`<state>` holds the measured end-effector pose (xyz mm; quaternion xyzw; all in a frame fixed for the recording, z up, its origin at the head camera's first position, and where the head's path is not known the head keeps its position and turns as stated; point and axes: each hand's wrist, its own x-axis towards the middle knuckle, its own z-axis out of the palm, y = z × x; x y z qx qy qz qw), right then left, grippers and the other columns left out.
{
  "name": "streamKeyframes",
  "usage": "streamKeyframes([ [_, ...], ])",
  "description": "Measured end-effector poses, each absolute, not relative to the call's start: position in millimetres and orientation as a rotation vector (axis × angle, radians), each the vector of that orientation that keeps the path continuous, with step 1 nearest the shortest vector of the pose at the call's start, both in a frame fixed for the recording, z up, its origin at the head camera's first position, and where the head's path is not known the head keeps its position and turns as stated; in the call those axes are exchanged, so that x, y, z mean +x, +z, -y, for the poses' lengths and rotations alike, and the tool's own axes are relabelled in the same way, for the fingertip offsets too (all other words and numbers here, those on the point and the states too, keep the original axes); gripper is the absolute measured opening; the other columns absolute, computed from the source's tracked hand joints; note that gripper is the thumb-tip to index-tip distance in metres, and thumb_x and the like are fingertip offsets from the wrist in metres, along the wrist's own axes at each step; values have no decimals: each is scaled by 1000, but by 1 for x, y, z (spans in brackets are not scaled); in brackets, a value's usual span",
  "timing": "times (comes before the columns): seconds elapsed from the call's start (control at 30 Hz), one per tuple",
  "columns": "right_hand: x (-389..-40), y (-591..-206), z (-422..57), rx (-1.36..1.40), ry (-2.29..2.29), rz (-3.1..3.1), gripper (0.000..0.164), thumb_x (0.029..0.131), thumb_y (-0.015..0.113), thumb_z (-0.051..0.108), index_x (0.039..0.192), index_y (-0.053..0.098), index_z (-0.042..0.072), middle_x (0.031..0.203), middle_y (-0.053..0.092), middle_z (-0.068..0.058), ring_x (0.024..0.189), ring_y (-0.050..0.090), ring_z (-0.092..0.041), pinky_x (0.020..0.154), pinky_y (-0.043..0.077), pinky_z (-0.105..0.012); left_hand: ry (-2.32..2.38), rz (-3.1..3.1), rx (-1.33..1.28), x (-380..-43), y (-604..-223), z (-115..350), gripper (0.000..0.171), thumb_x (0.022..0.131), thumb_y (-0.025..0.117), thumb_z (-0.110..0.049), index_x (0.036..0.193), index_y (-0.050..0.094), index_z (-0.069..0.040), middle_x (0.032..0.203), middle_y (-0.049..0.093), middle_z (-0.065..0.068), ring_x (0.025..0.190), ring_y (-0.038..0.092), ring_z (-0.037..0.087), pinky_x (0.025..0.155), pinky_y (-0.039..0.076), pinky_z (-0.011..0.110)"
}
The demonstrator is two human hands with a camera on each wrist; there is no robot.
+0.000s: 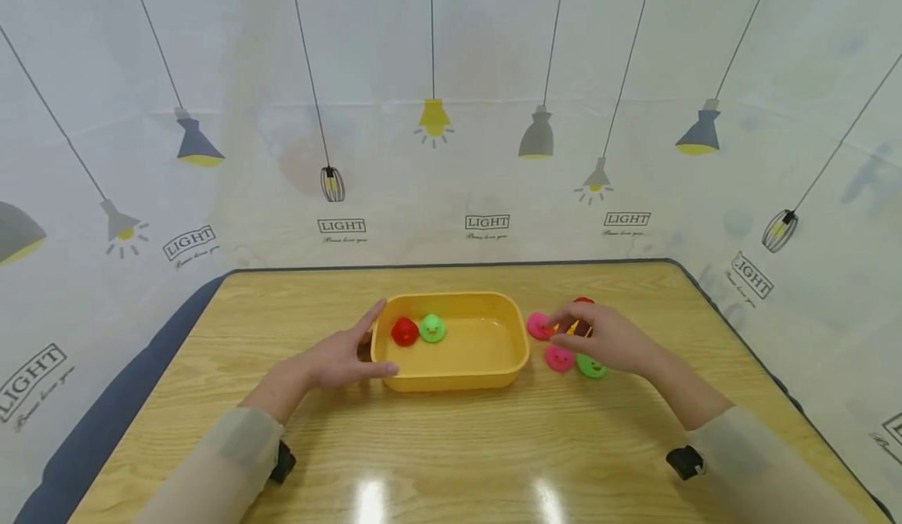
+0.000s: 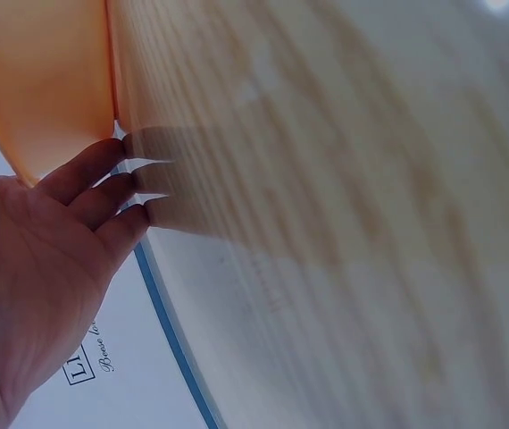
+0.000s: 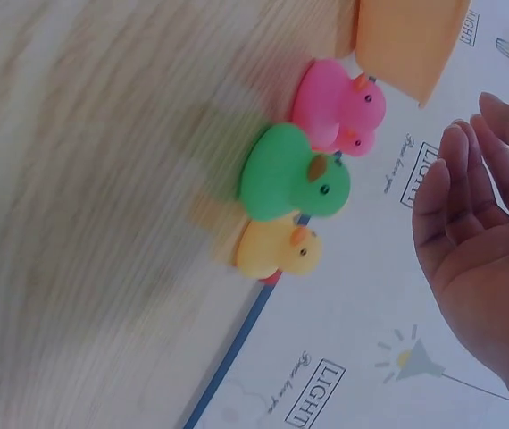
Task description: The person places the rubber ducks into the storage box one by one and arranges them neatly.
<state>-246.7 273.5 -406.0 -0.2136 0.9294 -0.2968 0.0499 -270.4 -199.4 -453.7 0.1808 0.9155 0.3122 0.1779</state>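
Note:
My left hand spans the left end of a yellow plastic tub, thumb along the front rim and fingers at the left side. In the tub's left part are a green toy duck and a red toy. Over a group of toy ducks right of the tub hovers my right hand, fingers loosely bent, nothing between them. The group includes pink ducks, a green duck and a red toy, partly covered by the hand. The right wrist view also shows a yellow duck.
Tub and ducks stand on a wood-grain table with a dark back edge. Behind and beside it hangs a pale sheet printed with lamps. A small black device sits at the right cuff, another at the left.

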Motion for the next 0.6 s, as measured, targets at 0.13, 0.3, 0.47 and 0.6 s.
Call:
streamKeyframes([
  [0.13,-240,-407,-286,-626,-916,-2822,27,103,79,24,126,77,9,108,74,0,87,63,-17,74,56,-27,886,-2585,502,-270,-454,199,124,92,78,-70,177,-5,-38,167,53,22,153,51,45,130,34,68],
  [0.3,-230,-411,-301,-583,-941,-2800,27,104,78,24,124,76,8,107,74,0,86,63,-18,72,56,-25,881,-2580,493,-269,-455,199,124,91,78,-72,177,-6,-40,168,51,22,154,50,45,130,34,68],
  [0.47,-221,-417,-317,-547,-984,-2795,28,103,79,25,125,75,8,106,73,0,84,62,-13,71,55,-25,877,-2584,494,-270,-455,199,124,92,78,-71,177,-7,-39,169,50,23,154,50,46,130,34,69],
  [0.6,-221,-423,-330,-522,-1026,-2785,26,102,80,23,123,72,9,106,71,-1,82,60,-13,68,53,-25,876,-2588,493,-270,-455,199,124,92,77,-71,177,-7,-40,169,49,22,155,49,46,130,33,69],
])
